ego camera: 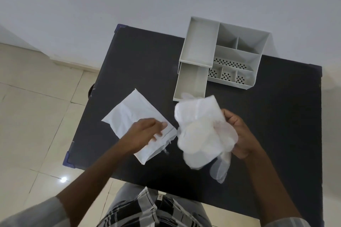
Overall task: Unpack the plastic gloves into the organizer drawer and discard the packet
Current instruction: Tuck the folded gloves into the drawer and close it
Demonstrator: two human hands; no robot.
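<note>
A bunch of translucent plastic gloves point(201, 132) is held above the black table, with my right hand point(238, 132) shut on its right side. The flat white packet point(132, 114) lies on the table to the left. My left hand point(145, 132) rests on the packet's near end, fingers pinching its open edge. The grey organizer point(239, 46) stands at the table's far side. Its drawer point(190, 83) is pulled out toward me and looks empty; the gloves' top edge overlaps the drawer's front.
The black table point(140, 61) has blue corner caps and stands against a white wall. Beige floor tiles lie to the left. My checked shirt and grey trousers show at the table's near edge.
</note>
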